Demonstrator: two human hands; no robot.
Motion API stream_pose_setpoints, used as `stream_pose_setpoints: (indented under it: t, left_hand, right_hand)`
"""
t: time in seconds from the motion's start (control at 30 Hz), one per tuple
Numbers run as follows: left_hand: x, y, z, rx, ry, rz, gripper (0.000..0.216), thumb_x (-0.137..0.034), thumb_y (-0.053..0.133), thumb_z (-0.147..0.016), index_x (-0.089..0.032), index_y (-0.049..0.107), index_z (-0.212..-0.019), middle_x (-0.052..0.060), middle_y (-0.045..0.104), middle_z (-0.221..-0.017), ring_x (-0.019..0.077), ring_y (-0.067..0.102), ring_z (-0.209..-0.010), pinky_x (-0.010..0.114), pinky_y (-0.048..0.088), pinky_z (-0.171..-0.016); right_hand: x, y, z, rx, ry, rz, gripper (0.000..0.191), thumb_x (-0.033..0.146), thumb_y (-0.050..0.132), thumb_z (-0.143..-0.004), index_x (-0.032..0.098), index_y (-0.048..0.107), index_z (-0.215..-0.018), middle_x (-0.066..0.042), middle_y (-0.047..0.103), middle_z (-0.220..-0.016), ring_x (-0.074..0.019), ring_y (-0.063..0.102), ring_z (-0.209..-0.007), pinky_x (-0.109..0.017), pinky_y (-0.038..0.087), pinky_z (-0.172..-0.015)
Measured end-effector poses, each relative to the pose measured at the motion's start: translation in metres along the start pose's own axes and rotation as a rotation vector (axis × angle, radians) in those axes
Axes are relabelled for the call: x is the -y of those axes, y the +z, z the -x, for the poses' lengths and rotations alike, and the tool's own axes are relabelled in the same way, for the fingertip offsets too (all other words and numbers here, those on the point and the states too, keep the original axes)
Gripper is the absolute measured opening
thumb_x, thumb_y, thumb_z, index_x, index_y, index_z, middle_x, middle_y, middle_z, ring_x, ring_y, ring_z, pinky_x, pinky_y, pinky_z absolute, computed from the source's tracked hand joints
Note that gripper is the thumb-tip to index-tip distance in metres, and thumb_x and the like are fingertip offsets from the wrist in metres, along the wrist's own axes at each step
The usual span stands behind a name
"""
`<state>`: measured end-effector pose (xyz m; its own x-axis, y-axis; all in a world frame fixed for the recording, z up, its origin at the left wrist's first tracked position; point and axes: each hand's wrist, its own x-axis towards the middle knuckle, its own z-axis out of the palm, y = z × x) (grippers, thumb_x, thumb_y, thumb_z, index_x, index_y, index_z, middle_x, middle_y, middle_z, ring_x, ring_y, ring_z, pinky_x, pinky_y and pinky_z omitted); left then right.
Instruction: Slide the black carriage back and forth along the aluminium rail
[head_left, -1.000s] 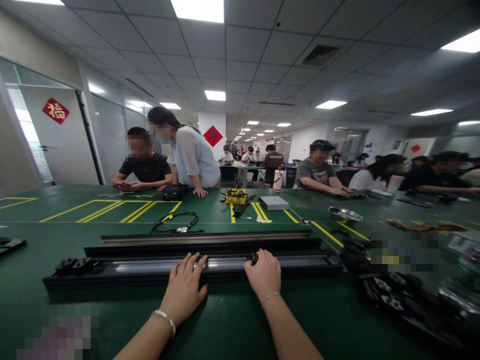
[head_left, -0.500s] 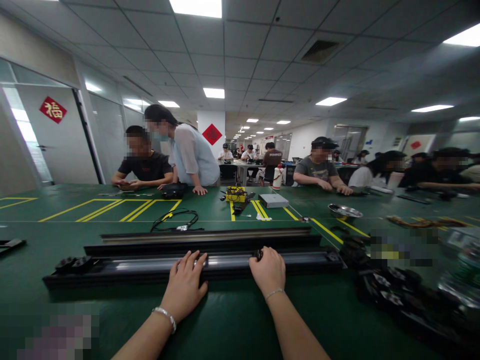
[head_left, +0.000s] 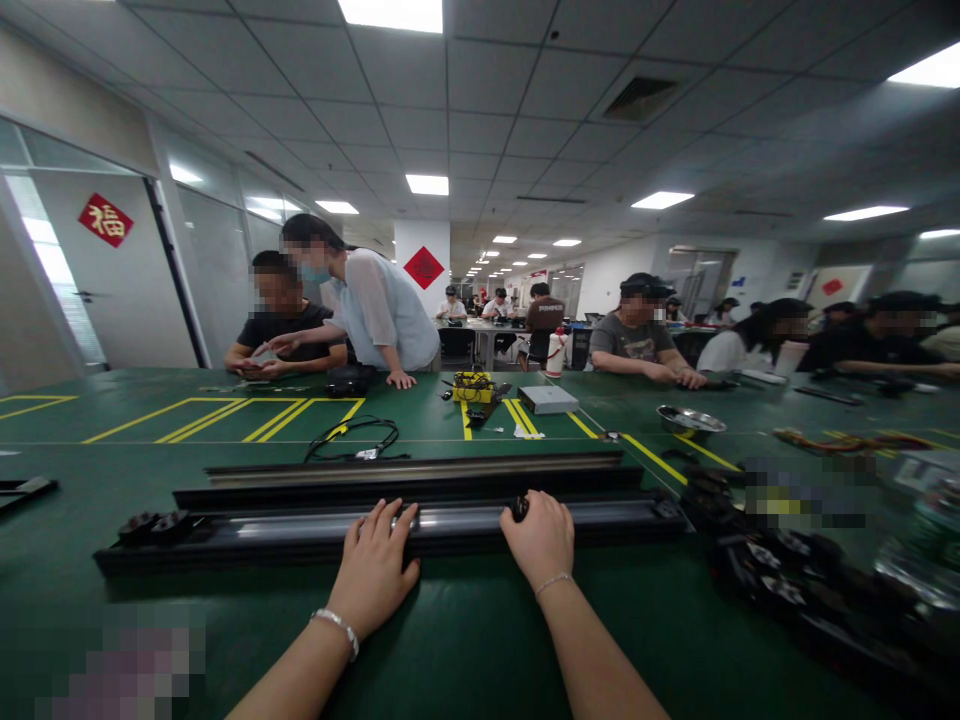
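Observation:
A long black rail with a shiny grey strip along its top lies crosswise in front of me. My left hand rests on its middle, palm down and fingers apart. My right hand is closed around a small black rounded part at the rail, right of the middle. My fingers hide most of that part, so its kind cannot be made out. Small black blocks sit at the rail's left end. Another black rail lies parallel just behind.
Black mechanical parts and a plastic bottle lie to the right. A metal bowl, a grey box, a yellow object and a black cable are farther back. Co-workers are around the green table.
Both hands keep nearly the same position on the rail; the view shifts slightly. Across the table, the standing person has reached a hand toward the seated person's hands.

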<state>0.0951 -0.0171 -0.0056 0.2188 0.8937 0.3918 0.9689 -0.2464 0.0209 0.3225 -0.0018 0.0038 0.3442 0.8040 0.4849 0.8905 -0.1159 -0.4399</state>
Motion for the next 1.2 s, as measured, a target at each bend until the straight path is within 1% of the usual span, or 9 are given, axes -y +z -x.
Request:
stream_pose_setpoints:
  t: [0.13,0.3,0.37,0.5,0.63,0.9,1.0,1.13,1.2]
  left_hand:
    - [0.000,0.000,0.000,-0.005,0.000,0.005,0.059,-0.028,0.047,-0.072,-0.024,0.040,-0.131,0.007,0.042,-0.137,0.0252,0.029,-0.129,0.042,0.020,-0.103]
    - [0.001,0.002,0.000,-0.015,0.007,0.010,0.059,-0.028,0.046,-0.072,-0.024,0.040,-0.131,0.008,0.042,-0.137,0.0250,0.029,-0.130,0.043,0.020,-0.103]
    - [0.001,0.002,0.000,-0.008,0.008,0.010,0.059,-0.029,0.047,-0.072,-0.023,0.040,-0.131,0.008,0.042,-0.137,0.0252,0.028,-0.130,0.043,0.020,-0.103]
    - [0.001,0.000,0.000,0.005,0.006,0.016,0.060,-0.029,0.047,-0.072,-0.023,0.039,-0.131,0.007,0.040,-0.138,0.0250,0.027,-0.131,0.042,0.019,-0.104]
    - [0.001,-0.002,0.000,0.006,-0.003,0.023,0.059,-0.029,0.047,-0.072,-0.024,0.040,-0.131,0.007,0.041,-0.138,0.0248,0.027,-0.130,0.042,0.020,-0.103]
    - [0.002,0.002,0.000,0.009,0.001,0.010,0.059,-0.030,0.046,-0.073,-0.025,0.039,-0.131,0.007,0.040,-0.138,0.0249,0.026,-0.131,0.043,0.018,-0.104]
    - [0.002,0.002,0.000,0.004,0.002,0.007,0.058,-0.030,0.046,-0.073,-0.025,0.039,-0.131,0.007,0.041,-0.138,0.0249,0.027,-0.131,0.043,0.018,-0.104]
    - [0.001,0.000,0.000,0.007,0.002,0.008,0.058,-0.030,0.046,-0.073,-0.025,0.039,-0.131,0.007,0.041,-0.138,0.0248,0.027,-0.130,0.042,0.019,-0.104]
    - [0.001,-0.001,0.000,0.009,0.000,0.008,0.058,-0.030,0.046,-0.073,-0.025,0.039,-0.131,0.007,0.041,-0.138,0.0246,0.027,-0.131,0.042,0.020,-0.104]
  right_hand:
    - [-0.004,0.001,-0.001,-0.001,0.015,-0.011,0.034,0.031,0.050,-0.073,0.012,0.060,-0.099,-0.012,0.062,-0.105,-0.0224,0.050,-0.107,-0.033,0.027,-0.096]
    - [-0.009,-0.003,-0.003,0.059,-0.038,-0.029,0.031,0.035,0.049,-0.075,0.016,0.061,-0.097,-0.010,0.063,-0.103,-0.0212,0.050,-0.106,-0.032,0.032,-0.089]
    - [-0.010,-0.004,-0.002,0.058,-0.037,-0.029,0.031,0.035,0.049,-0.075,0.017,0.060,-0.098,-0.010,0.063,-0.103,-0.0209,0.051,-0.105,-0.031,0.033,-0.087]
    - [-0.009,-0.003,-0.002,0.036,-0.025,-0.027,0.031,0.034,0.050,-0.075,0.016,0.060,-0.098,-0.010,0.062,-0.102,-0.0218,0.051,-0.105,-0.032,0.033,-0.087]
    - [-0.008,-0.004,-0.004,0.049,-0.038,-0.023,0.028,0.034,0.050,-0.074,0.016,0.061,-0.093,-0.010,0.063,-0.098,-0.0214,0.052,-0.101,-0.031,0.034,-0.085]
    - [-0.008,-0.006,-0.006,0.045,-0.039,-0.016,0.026,0.033,0.050,-0.074,0.016,0.061,-0.090,-0.009,0.064,-0.092,-0.0210,0.053,-0.098,-0.030,0.034,-0.086]
    - [-0.009,-0.005,-0.006,0.048,-0.050,-0.020,0.025,0.031,0.050,-0.074,0.015,0.062,-0.090,-0.010,0.064,-0.094,-0.0212,0.053,-0.098,-0.029,0.034,-0.086]
    - [-0.011,-0.003,-0.006,0.032,-0.051,-0.015,0.029,0.031,0.050,-0.074,0.014,0.061,-0.095,-0.011,0.063,-0.100,-0.0219,0.052,-0.102,-0.030,0.034,-0.088]
    - [-0.011,-0.004,-0.006,0.034,-0.057,-0.005,0.027,0.031,0.050,-0.074,0.014,0.061,-0.093,-0.011,0.063,-0.099,-0.0218,0.052,-0.101,-0.030,0.034,-0.087]
